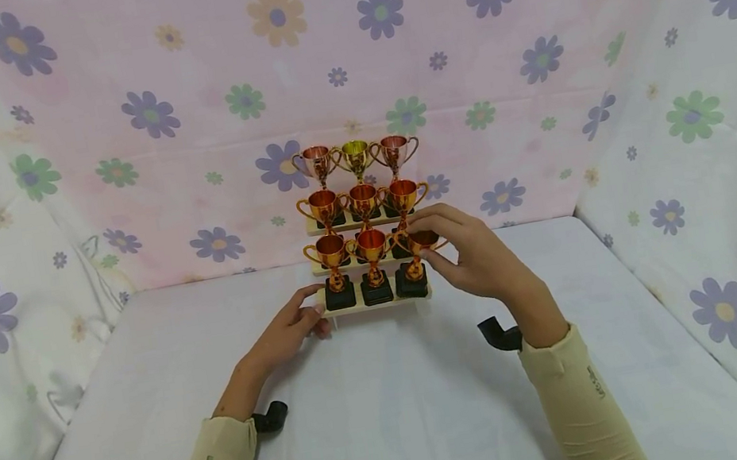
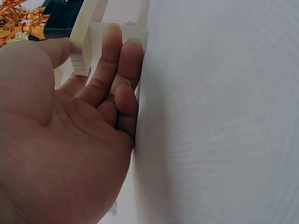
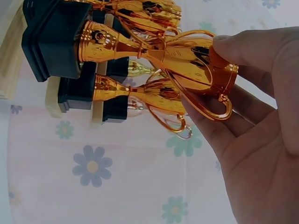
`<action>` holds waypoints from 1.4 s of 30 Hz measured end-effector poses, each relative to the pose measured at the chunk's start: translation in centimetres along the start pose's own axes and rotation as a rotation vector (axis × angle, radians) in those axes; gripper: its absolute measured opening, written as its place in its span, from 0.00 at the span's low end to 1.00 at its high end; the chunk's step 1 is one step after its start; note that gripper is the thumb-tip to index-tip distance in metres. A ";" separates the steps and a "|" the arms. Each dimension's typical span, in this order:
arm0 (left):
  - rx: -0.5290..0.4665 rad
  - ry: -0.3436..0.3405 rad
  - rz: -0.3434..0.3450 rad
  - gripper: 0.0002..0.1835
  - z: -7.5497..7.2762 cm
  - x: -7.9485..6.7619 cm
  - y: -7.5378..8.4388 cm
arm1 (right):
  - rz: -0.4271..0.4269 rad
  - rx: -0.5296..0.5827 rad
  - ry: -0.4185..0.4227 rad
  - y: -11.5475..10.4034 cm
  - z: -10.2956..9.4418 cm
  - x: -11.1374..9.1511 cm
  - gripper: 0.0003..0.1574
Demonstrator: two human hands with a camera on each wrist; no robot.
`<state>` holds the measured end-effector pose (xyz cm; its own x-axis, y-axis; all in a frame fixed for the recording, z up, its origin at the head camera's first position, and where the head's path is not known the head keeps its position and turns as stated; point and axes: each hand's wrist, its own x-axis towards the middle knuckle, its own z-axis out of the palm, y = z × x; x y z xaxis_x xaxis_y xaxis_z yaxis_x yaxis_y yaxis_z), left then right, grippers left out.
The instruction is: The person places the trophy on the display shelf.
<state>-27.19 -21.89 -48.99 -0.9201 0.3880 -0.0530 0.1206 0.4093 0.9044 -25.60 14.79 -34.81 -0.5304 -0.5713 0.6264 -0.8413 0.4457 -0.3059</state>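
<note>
A tiered wooden stand (image 1: 381,306) holds small trophies in three rows of three. Copper-orange cups on black bases fill the front and middle rows. On the top tier, a gold trophy (image 1: 356,155) stands between two rose-coloured ones. My right hand (image 1: 477,253) pinches the front-right orange trophy (image 3: 187,63) by its cup, thumb on one side and fingers on the other. That trophy's black base (image 3: 53,42) is over the front board; whether it touches the wood I cannot tell. My left hand (image 1: 290,329) holds the left end of the front board (image 2: 83,42) between thumb and index finger, its other fingers bent below.
The stand is on a white-covered table (image 1: 384,420), near the flowered back cloth (image 1: 207,127). Similar cloth hangs at both sides. Black curved pieces (image 1: 499,334) stick out at both wrists, by the beige sleeves (image 1: 576,398).
</note>
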 end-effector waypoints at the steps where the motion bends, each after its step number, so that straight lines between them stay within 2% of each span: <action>1: -0.001 0.001 0.000 0.30 0.0 0.0 0.0 | 0.004 -0.002 0.003 0.1 0.1 0.0 0.23; 12: 0.004 0.003 -0.011 0.30 0.0 0.1 -0.1 | 0.052 -0.004 0.022 1.2 0.8 -0.2 0.23; 25: 0.006 0.005 -0.005 0.30 0.0 0.0 0.0 | 0.058 0.001 0.004 2.0 2.0 0.0 0.23; 42: 0.003 0.002 0.001 0.29 0.0 0.1 -0.2 | 0.078 -0.003 -0.013 2.3 2.7 0.0 0.27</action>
<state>-27.31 -21.94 -49.16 -0.9208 0.3867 -0.0509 0.1226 0.4110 0.9034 -27.83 13.97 -37.40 -0.5953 -0.5437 0.5916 -0.7973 0.4911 -0.3509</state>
